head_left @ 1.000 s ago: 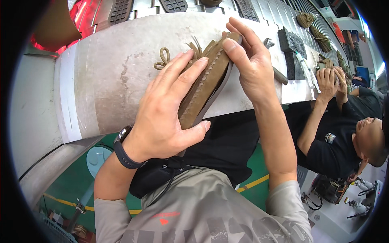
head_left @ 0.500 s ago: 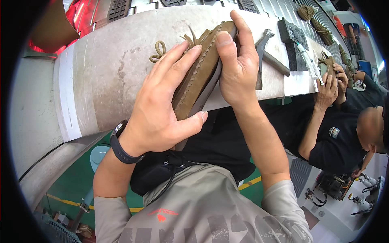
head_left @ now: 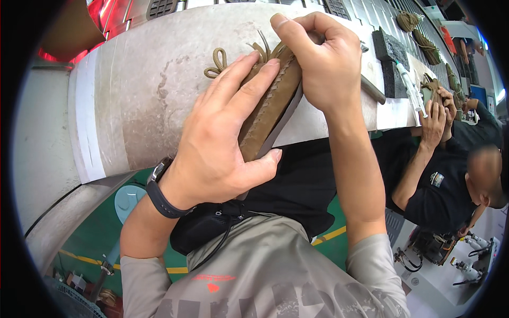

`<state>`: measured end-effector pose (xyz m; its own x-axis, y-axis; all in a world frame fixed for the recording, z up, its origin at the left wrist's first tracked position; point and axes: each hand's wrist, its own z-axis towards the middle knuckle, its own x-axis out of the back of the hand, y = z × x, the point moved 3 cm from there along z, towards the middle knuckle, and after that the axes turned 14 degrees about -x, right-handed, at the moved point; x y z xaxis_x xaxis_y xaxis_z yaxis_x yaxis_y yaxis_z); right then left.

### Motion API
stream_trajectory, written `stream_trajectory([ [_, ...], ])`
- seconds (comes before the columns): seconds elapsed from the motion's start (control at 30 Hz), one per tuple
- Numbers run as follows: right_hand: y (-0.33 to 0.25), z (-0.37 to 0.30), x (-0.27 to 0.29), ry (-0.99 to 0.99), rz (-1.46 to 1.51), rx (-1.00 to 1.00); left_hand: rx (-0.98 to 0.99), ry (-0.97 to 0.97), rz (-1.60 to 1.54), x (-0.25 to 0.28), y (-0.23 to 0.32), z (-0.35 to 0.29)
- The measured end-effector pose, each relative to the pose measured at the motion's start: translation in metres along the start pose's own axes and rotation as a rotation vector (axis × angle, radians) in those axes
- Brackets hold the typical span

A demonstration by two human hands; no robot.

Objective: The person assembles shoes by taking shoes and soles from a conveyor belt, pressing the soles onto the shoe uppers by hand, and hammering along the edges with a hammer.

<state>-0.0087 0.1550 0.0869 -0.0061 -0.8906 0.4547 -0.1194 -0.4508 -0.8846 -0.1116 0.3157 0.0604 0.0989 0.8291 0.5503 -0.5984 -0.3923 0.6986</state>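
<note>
Tilted on its side between my hands is a brown leather shoe [head_left: 272,108] with whip-like stitching along its edge and a grey strip of sole below. My left hand [head_left: 220,135] wraps its near part, fingers over the upper and thumb by the sole side. My right hand [head_left: 331,61] grips the far end, thumb and curled fingers around it, hiding that end. A looped brown lace [head_left: 216,63] hangs out beyond my left fingers. To the right, a hammer-like tool with a dark handle [head_left: 373,89] lies partly hidden behind my right wrist.
The shoe is over the pale worktable [head_left: 140,100]. Black blocks [head_left: 391,50] and white syringe-like tubes [head_left: 408,87] lie on its right. Shoe soles [head_left: 161,6] and brown shoes [head_left: 408,21] sit on the metal conveyor. At right, a co-worker's hands [head_left: 433,119] hold another shoe.
The shoe and both hands have shifted slightly right. My right hand has turned, its fingers curling over the far end where the index finger was stretched out before.
</note>
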Motion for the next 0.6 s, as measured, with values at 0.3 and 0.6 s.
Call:
stream_trajectory([
  [0.3,0.010,0.001,-0.004,-0.082,0.130,0.039,-0.015,0.037,-0.086,-0.001,-0.008,-0.003],
  [0.6,0.002,-0.020,-0.010,0.178,-0.162,0.485,-0.037,0.056,-0.048,-0.002,-0.004,-0.002],
])
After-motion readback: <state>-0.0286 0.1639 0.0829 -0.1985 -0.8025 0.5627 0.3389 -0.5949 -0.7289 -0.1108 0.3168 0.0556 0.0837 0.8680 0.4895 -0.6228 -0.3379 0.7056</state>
